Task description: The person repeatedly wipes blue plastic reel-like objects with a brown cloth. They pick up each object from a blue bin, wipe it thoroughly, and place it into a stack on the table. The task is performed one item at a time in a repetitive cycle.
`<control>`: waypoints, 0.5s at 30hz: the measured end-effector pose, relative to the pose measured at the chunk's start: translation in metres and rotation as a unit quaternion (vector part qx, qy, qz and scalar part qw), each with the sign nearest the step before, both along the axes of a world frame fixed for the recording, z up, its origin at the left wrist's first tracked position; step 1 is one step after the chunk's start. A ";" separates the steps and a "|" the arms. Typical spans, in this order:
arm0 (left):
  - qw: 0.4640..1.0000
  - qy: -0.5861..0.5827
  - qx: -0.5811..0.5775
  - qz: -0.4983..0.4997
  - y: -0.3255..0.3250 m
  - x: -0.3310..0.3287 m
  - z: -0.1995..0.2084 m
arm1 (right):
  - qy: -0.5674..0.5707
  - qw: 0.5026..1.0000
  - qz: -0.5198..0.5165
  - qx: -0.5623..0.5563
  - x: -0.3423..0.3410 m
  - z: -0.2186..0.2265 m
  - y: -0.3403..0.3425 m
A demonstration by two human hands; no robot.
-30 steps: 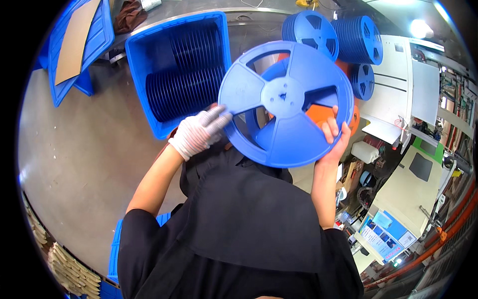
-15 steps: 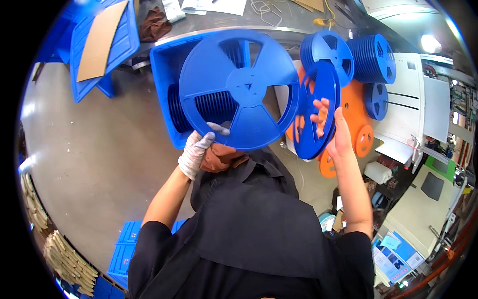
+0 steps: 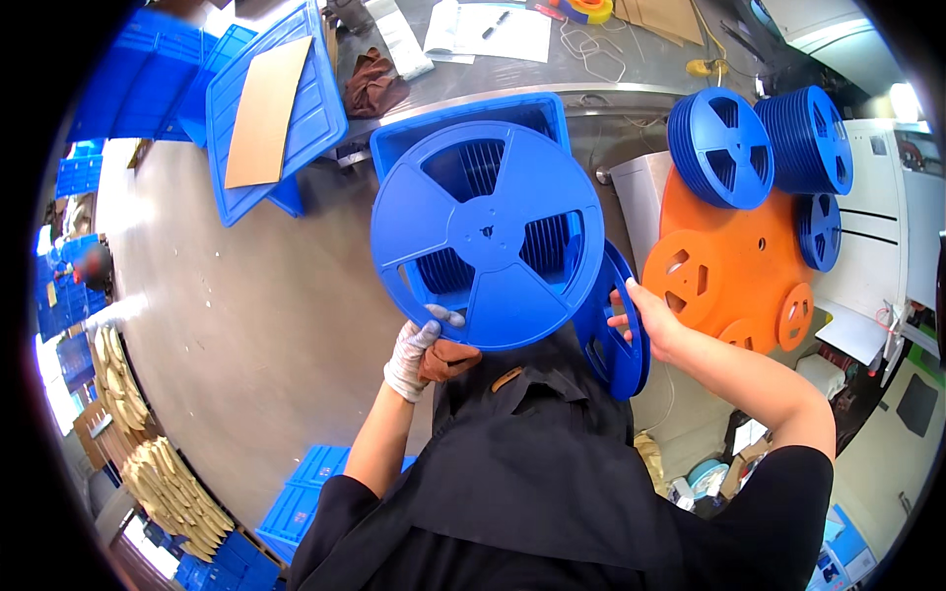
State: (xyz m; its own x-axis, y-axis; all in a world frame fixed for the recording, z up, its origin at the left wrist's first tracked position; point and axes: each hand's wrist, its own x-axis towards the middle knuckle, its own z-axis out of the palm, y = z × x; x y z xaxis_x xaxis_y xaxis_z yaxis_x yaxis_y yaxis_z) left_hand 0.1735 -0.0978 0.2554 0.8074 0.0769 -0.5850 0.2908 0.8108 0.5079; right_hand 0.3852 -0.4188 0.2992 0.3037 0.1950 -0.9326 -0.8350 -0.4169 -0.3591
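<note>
Blue reel (image 3: pixel 488 236) over crate (image 3: pixel 463 123), perhaps reel-filled.

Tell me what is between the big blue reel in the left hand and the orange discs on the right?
In the head view, a second blue reel, held edge-on by the right hand.

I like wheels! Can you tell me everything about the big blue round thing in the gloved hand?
The big blue reel looks like smooth plastic: a flat round disc with a small centre hub and three wide spokes between three cut-out windows. It faces the camera, held up over a blue crate. The gloved left hand grips its lower edge.
</note>
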 end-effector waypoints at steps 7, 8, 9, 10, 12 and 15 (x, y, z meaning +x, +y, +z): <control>0.992 0.065 0.111 0.003 0.018 0.004 -0.014 | -0.108 0.993 -0.036 -0.040 -0.022 -0.092 -0.003; 0.981 0.077 0.179 0.001 0.024 0.002 -0.033 | -0.122 0.989 -0.067 -0.054 -0.026 -0.100 -0.001; 0.965 0.091 0.245 0.001 0.025 0.004 -0.043 | -0.154 0.984 -0.081 -0.048 -0.029 -0.103 -0.002; 0.956 0.124 0.266 0.007 0.027 0.009 -0.055 | -0.185 0.977 -0.096 -0.041 -0.033 -0.103 -0.004; 0.922 0.161 0.352 0.003 0.037 0.017 -0.098 | -0.222 0.964 -0.141 -0.036 -0.044 -0.109 -0.013; 0.908 0.204 0.366 0.021 0.052 0.054 -0.145 | -0.249 0.940 -0.232 -0.038 -0.062 -0.087 -0.014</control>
State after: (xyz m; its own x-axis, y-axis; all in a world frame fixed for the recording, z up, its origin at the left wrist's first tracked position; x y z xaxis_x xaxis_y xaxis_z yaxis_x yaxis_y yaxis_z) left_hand 0.2274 -0.0461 0.1108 0.5229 0.5904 -0.6148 0.5527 0.3141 0.7719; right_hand 0.3237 -0.4324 0.2119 0.7416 -0.1278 -0.6585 -0.6699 -0.0898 -0.7370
